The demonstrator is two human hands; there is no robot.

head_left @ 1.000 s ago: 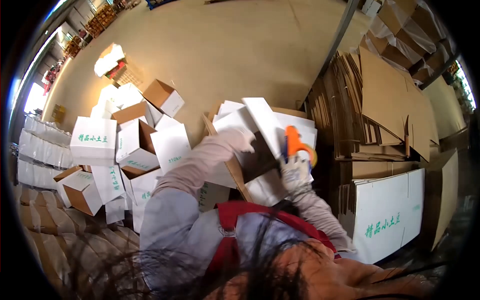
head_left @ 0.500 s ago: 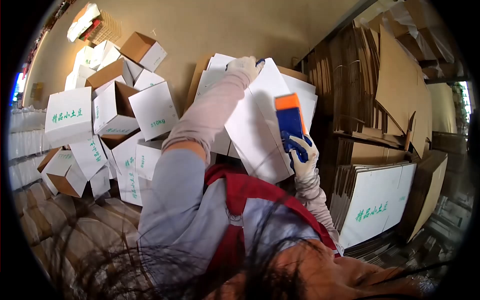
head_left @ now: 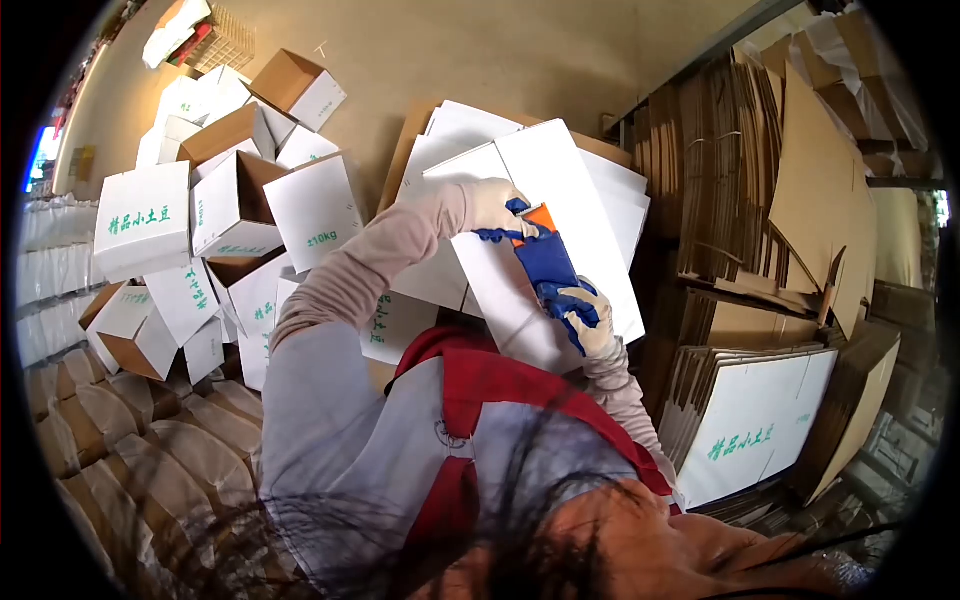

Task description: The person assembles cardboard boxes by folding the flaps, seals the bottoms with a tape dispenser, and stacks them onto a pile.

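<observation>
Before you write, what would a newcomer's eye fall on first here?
Probably the blue-and-orange tool, bright over white cardboard, the right hand gripping it and the left hand at its orange end. Then the jumbled white boxes on the left, some open, some lettered green.

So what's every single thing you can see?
Boxes: about a dozen, white, left
Basket: one, tan, top left
Cardboard sheets: several, mostly white, middle
Flat cardboard: many, brown, right
Flat boxes: one stack, white front, lower right
Wrapped bundles: many, brownish, lower left
Floor: one, tan, top
Tool: one, blue and orange, between the hands
Straps: red, chest
Sleeves: two, pinkish grey, forearms
Left hand, right hand: two, white-and-blue gloves, on the tool
</observation>
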